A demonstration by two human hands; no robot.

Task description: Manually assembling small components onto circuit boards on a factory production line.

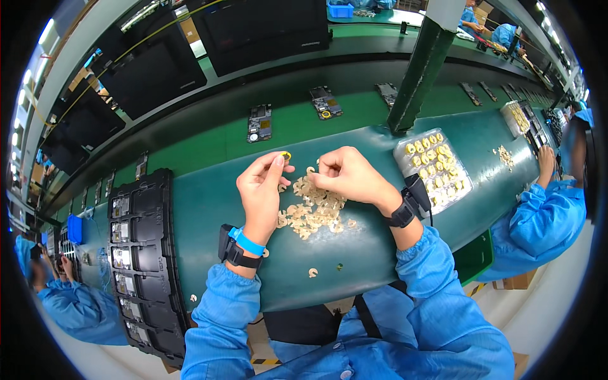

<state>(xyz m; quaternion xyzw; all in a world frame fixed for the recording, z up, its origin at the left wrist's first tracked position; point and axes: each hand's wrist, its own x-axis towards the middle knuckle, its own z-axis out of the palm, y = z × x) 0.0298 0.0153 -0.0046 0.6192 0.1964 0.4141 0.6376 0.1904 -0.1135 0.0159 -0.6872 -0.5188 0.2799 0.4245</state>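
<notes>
Left hand [261, 185]: pinching yellow-and-black piece [287, 156] | Right hand [347, 175]: at pale pile's [313, 214] edge, grip unclear | hands apart

Pieces [313, 217] are cream, the mat [370, 253] green, sleeves [221, 316] blue.

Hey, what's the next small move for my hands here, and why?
Perhaps bring a pale piece from the pile toward the yellow part: the left hand pinches that part, while the right hand is at the pile's upper edge.
</notes>
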